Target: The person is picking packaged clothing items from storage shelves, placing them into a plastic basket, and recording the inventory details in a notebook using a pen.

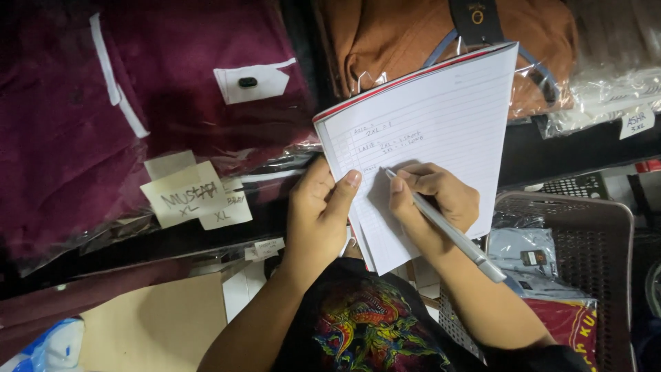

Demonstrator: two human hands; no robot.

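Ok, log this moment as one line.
left hand: holds lined notebook | right hand: pen tip on page | right: brown basket

A lined notebook point(441, 117), its white page edged in red and bearing a few handwritten lines, tilts open at chest height while a silver pen point(444, 224) rests its tip on the paper.
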